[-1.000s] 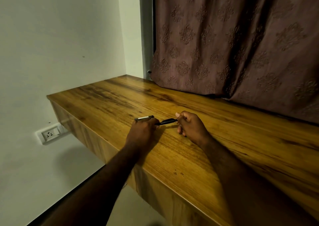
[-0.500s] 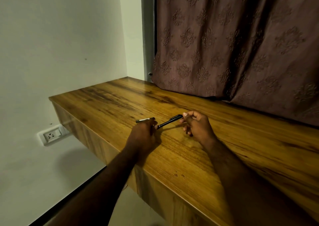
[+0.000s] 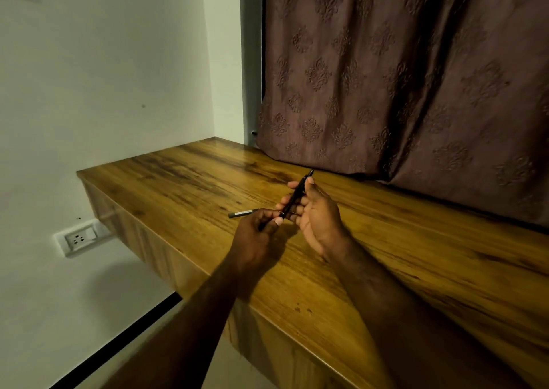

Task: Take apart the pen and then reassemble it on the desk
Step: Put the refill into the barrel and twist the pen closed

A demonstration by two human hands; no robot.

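Note:
A slim black pen barrel (image 3: 297, 194) stands tilted above the wooden desk (image 3: 184, 177), its far end pointing up and away. My right hand (image 3: 318, 216) holds its upper half between thumb and fingers, palm turned toward me. My left hand (image 3: 258, 234) grips the barrel's lower end with curled fingers. A second thin pen part (image 3: 243, 213), grey with a dark tip, sticks out to the left of my left hand just above the desk; whether that hand holds it or it lies on the desk I cannot tell.
A brown patterned curtain (image 3: 401, 76) hangs along the desk's far edge. The white wall (image 3: 104, 76) stands to the left, with a power socket (image 3: 78, 238) below the desk's left end. The desk's near edge runs diagonally under my forearms.
Both hands have lifted off the desk. The black barrel swung from lying nearly flat to pointing steeply up and away, and my right hand turned palm toward me.

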